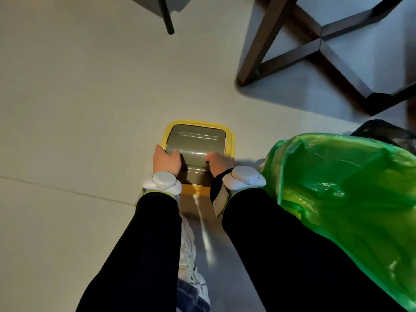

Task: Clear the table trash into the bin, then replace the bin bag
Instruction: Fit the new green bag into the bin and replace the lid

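A yellow-rimmed bin lid (229, 137) with a grey swing flap (195, 143) lies low over the pale floor, straight below me. My left hand (166, 162) grips its left near edge, fingers curled over the flap. My right hand (219, 163) grips the right near edge the same way. Both wrists wear white round devices over black sleeves. To the right stands the bin lined with a bright green bag (342, 199), its mouth wide and folded over the rim. The bin body itself is hidden by the bag.
A dark wooden table base (315, 48) with crossed braces stands at the upper right. A thin black chair leg (166, 16) is at the top centre. A black bag (387, 134) lies behind the green one. My white sneaker (188, 262) is under my arms.
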Motion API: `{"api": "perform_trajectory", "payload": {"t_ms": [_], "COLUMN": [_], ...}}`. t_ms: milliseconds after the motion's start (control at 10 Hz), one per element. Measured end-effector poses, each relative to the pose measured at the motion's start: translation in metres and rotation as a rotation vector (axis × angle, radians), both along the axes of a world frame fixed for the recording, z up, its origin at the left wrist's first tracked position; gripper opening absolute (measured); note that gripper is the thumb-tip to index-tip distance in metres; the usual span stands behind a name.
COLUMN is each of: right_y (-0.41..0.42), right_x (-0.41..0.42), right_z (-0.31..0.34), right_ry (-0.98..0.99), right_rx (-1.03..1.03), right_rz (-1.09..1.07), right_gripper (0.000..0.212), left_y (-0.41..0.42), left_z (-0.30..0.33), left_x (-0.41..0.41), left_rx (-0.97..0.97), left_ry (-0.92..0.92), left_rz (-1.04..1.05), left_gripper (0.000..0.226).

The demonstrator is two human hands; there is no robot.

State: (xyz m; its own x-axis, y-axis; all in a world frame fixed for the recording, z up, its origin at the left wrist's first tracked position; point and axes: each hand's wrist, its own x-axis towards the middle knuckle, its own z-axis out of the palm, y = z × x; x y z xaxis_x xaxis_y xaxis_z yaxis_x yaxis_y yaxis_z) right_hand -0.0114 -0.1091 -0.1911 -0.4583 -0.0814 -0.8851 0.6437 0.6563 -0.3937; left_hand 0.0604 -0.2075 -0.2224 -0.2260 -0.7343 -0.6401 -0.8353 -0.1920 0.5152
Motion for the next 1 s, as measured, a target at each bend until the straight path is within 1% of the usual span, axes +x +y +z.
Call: {"api": "perform_trajectory", "payload": {"t_ms": [100, 200, 300, 400, 500, 600, 700, 800, 900, 1000], "right_y": [0.0, 0.0, 0.0, 0.002, 0.011, 0.022, 0.052, 0.082, 0.131, 0.177], "right_x": [0.006, 0.018, 0.024, 0.027, 0.026, 0.03, 0.033, 0.034, 0.029, 0.023], "right_z": [0.002, 0.026, 0.053, 0.106, 0.153, 0.198, 0.25, 0.274, 0.281, 0.276], "right_ry": [-0.023, -0.004, 0.023, 0.089, 0.176, 0.26, 0.371, 0.516, 0.58, 0.62], "right_rx": [0.01, -0.013, -0.056, -0.106, -0.15, -0.162, -0.2, -0.194, -0.16, -0.069], "right_rz": [0.023, -0.008, 0.016, 0.018, 0.041, 0.087, 0.044, -0.078, -0.276, -0.379], "right_gripper": [0.048, 0.044, 0.045, 0.043, 0.041, 0.041, 0.039, 0.028, 0.025, 0.022], "left_y": [-0.005, -0.013, -0.02, -0.019, -0.009, 0.004, 0.034, 0.062, 0.105, 0.14], "left_z": [0.006, 0.034, 0.084, 0.145, 0.204, 0.255, 0.317, 0.349, 0.36, 0.351], "left_x": [0.004, 0.005, 0.0, -0.004, 0.0, 0.008, 0.022, 0.023, 0.023, 0.017], "left_rx": [-0.042, -0.157, -0.27, -0.352, -0.422, -0.433, -0.455, -0.46, -0.403, -0.341], "left_ry": [0.004, 0.053, 0.062, 0.093, 0.139, 0.167, 0.251, 0.334, 0.378, 0.371], "left_rz": [0.008, 0.048, 0.055, 0.055, 0.03, 0.041, 0.03, -0.002, -0.092, -0.173], "left_gripper": [0.025, 0.008, 0.02, 0.021, 0.011, 0.027, 0.029, 0.017, 0.02, 0.029]}}
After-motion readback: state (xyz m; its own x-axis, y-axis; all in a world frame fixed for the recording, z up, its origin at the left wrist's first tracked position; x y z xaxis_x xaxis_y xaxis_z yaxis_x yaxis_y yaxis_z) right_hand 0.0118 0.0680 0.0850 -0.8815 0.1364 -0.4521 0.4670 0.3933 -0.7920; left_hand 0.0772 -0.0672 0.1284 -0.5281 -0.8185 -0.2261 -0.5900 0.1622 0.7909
